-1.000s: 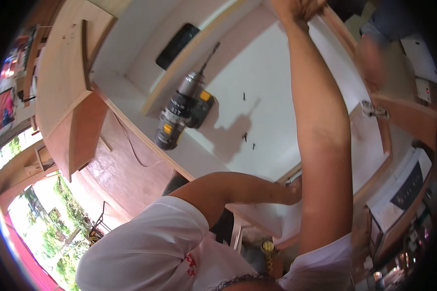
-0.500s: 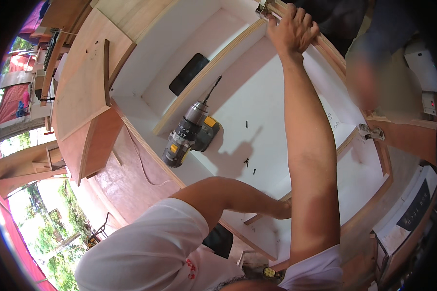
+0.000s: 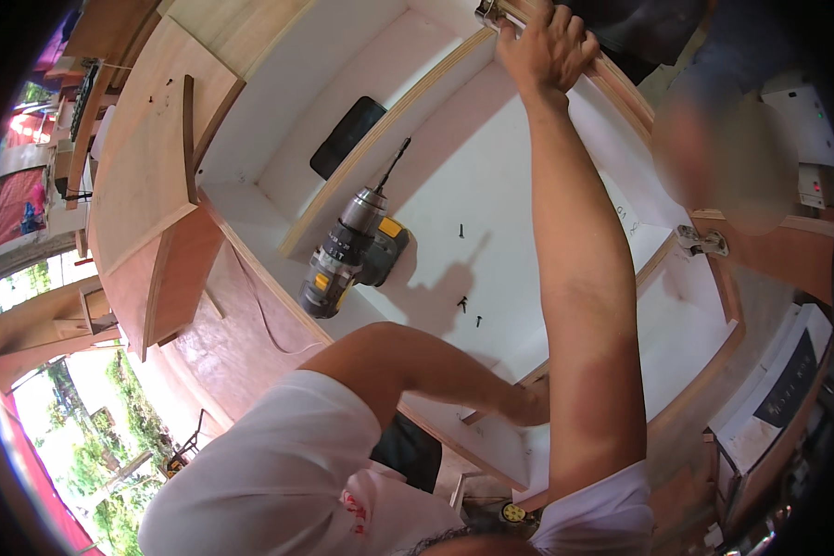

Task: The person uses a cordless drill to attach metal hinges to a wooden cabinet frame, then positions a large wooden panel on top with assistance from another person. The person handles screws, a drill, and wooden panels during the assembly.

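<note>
A wooden cabinet (image 3: 468,167) with white inner faces lies in front of me. My right hand (image 3: 549,51) is at its far edge, with the fingers curled over the wooden frame beside a metal hinge (image 3: 488,12). My left arm bends across the near side, and my left hand (image 3: 534,400) is mostly behind my right forearm, near a wooden divider (image 3: 491,408); its fingers are hidden. A cordless drill (image 3: 347,246) with a long bit lies across the cabinet's left part, touched by neither hand. Several dark screws (image 3: 462,303) lie on the white panel.
A black phone (image 3: 347,137) lies in the left compartment. Another hinge (image 3: 701,241) is on the right side. Curved wooden panels (image 3: 153,139) stand at left. A person, blurred, is at the upper right, near a white box (image 3: 802,120).
The whole view has shifted slightly, so the cabinet and drill appear a little farther left. Both hands keep nearly the same places on the cabinet.
</note>
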A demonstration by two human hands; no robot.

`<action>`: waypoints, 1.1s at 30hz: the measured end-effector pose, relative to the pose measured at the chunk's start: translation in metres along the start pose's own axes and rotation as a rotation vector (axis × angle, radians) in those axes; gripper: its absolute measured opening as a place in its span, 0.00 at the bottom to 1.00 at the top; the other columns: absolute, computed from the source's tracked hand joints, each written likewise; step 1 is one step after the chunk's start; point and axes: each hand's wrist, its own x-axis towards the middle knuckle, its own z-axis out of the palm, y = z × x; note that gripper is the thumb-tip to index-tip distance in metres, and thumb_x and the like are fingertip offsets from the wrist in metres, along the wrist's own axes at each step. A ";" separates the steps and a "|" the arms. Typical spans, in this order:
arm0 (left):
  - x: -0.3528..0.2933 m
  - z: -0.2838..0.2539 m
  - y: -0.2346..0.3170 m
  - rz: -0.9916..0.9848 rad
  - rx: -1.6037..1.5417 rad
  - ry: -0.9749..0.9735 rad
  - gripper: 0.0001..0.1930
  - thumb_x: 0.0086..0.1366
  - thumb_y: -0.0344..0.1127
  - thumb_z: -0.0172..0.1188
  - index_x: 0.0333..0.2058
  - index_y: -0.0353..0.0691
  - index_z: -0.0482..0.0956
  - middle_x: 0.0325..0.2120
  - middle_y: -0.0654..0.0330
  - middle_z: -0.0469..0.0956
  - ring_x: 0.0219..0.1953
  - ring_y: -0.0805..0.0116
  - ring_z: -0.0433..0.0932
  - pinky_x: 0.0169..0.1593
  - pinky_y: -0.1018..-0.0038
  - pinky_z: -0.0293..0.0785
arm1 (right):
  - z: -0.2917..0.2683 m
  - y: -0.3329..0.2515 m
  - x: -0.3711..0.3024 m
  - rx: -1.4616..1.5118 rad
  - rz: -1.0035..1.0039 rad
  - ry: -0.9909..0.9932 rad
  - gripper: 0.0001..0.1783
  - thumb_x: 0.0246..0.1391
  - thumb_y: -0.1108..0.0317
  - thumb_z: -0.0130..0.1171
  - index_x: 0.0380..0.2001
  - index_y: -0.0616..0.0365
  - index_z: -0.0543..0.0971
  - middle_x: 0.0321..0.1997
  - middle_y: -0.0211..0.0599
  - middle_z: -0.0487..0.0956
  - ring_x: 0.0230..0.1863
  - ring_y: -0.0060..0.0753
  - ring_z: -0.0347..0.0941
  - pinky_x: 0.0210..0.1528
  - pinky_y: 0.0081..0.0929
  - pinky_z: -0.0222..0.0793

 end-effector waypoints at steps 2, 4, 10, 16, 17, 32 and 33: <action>-0.023 -0.018 0.002 0.010 -0.054 -0.011 0.10 0.58 0.26 0.55 0.38 0.35 0.82 0.37 0.43 0.81 0.41 0.42 0.80 0.45 0.53 0.76 | 0.001 0.001 -0.001 0.002 -0.012 -0.008 0.28 0.42 0.53 0.71 0.45 0.54 0.75 0.42 0.37 0.74 0.50 0.40 0.69 0.58 0.43 0.57; -0.058 -0.038 0.001 0.016 -0.211 -0.001 0.11 0.58 0.25 0.54 0.38 0.34 0.82 0.37 0.42 0.80 0.41 0.42 0.79 0.45 0.53 0.76 | 0.001 0.002 -0.002 -0.004 -0.013 0.006 0.29 0.42 0.54 0.71 0.45 0.55 0.75 0.43 0.37 0.74 0.50 0.40 0.69 0.58 0.43 0.57; -0.137 -0.107 -0.129 -0.647 -0.687 0.919 0.10 0.58 0.29 0.59 0.37 0.33 0.81 0.34 0.43 0.82 0.39 0.43 0.81 0.43 0.56 0.76 | -0.001 0.000 -0.001 -0.001 0.000 -0.004 0.29 0.41 0.54 0.71 0.45 0.55 0.76 0.43 0.37 0.74 0.50 0.40 0.69 0.57 0.43 0.57; -0.125 -0.131 -0.250 -0.967 -0.505 1.334 0.10 0.57 0.28 0.61 0.37 0.34 0.84 0.31 0.44 0.83 0.37 0.50 0.84 0.43 0.64 0.78 | 0.002 -0.001 -0.002 -0.019 -0.039 0.024 0.28 0.40 0.53 0.71 0.43 0.54 0.76 0.42 0.39 0.75 0.50 0.42 0.69 0.57 0.44 0.59; -0.124 -0.129 -0.256 -1.010 -0.454 1.336 0.10 0.57 0.27 0.61 0.37 0.34 0.84 0.31 0.44 0.83 0.37 0.51 0.84 0.43 0.65 0.78 | 0.002 -0.001 -0.002 -0.041 -0.039 0.027 0.28 0.40 0.53 0.71 0.43 0.54 0.76 0.42 0.39 0.75 0.50 0.42 0.69 0.57 0.45 0.59; -0.285 -0.187 -0.068 -0.363 -1.112 1.397 0.12 0.65 0.31 0.66 0.45 0.32 0.80 0.35 0.55 0.86 0.39 0.70 0.84 0.47 0.77 0.78 | 0.023 0.006 -0.002 -0.199 -0.088 0.008 0.31 0.48 0.39 0.66 0.49 0.46 0.78 0.43 0.34 0.79 0.50 0.39 0.73 0.55 0.45 0.55; -0.305 -0.197 -0.085 -0.356 -1.067 1.466 0.11 0.66 0.33 0.65 0.43 0.32 0.81 0.35 0.55 0.86 0.39 0.69 0.85 0.49 0.75 0.79 | 0.026 0.008 -0.002 -0.210 -0.098 0.002 0.31 0.48 0.38 0.66 0.49 0.46 0.78 0.43 0.34 0.79 0.50 0.40 0.73 0.54 0.45 0.56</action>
